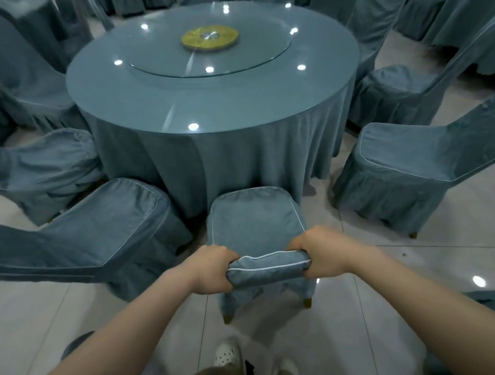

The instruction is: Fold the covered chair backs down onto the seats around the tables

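We grasp the chair back (268, 266) at both ends of its piped top edge, left hand (214, 268) and right hand (319, 252), with fingers curled around it. Just beyond the fingers lies the seat (254, 219), its far edge near the table (206, 125) skirt. Bare floor (377, 236) opens to the right. A neighbouring chair (104, 228) crowds the left fingers, and a second chair (401, 160) stands well apart on the right. Our fingertips are hidden under the fabric.

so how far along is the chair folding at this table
Early on. Possibly done: the blue fabric-covered chair at mid left, its cover bunched over the seat. In hand: left hand and right hand grip the piped top of the nearest chair back, not yet down. Left: the near-left chair and the right chair, backs upright.
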A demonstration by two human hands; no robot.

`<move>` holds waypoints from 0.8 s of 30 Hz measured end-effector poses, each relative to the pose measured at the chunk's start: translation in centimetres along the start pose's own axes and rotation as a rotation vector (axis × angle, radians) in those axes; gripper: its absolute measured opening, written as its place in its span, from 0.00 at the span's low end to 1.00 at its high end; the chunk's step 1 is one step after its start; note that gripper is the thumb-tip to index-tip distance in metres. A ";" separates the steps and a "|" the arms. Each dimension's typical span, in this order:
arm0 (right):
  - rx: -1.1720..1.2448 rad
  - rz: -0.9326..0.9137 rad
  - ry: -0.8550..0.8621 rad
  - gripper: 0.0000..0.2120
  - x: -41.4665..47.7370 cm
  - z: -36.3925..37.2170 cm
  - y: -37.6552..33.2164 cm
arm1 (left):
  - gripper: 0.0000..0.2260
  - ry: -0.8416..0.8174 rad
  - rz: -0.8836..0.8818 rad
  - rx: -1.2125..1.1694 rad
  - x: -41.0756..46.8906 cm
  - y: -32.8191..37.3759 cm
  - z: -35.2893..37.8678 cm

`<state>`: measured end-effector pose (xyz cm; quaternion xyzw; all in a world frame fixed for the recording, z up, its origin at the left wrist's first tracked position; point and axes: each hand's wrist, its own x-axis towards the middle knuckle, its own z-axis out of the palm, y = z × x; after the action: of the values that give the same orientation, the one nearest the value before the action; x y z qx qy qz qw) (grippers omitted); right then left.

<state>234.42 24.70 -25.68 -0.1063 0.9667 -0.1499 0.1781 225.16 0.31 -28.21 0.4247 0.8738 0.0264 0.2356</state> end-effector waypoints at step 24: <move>0.612 0.364 0.208 0.23 3.0 -5.0 7.4 | 0.34 0.009 -0.136 -0.678 12.2 -1.8 -7.1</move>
<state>228.68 32.05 -24.61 0.1414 0.8930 -0.4082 0.1260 214.39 9.45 -27.11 0.2630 0.8425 0.3014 0.3608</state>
